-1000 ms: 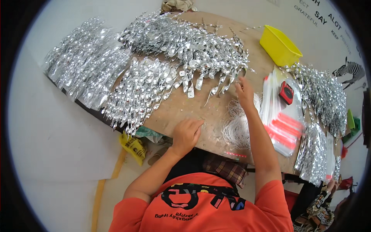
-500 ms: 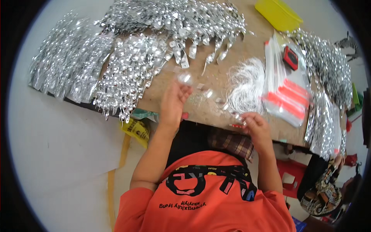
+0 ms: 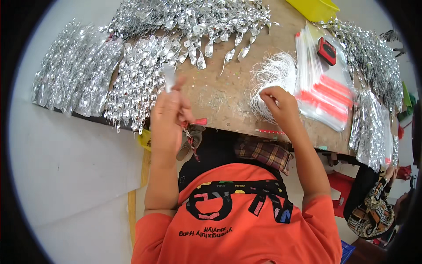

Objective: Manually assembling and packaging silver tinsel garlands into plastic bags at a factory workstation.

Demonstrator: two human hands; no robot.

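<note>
A small silver strip (image 3: 169, 78) is pinched upright in the left hand (image 3: 169, 119) above the tabletop's (image 3: 220, 99) near edge, while the right hand (image 3: 281, 105), closed on a bundle of white threads (image 3: 272, 72), lies well apart to its right.

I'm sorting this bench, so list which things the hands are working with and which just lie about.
In hand:
- left hand, pinching a silver spiral piece
- right hand, resting on the bundle of white threads

Lying about:
- heaps of silver spirals
- clear bags with red strips
- small red and black box
- yellow tray
- wooden table
</note>
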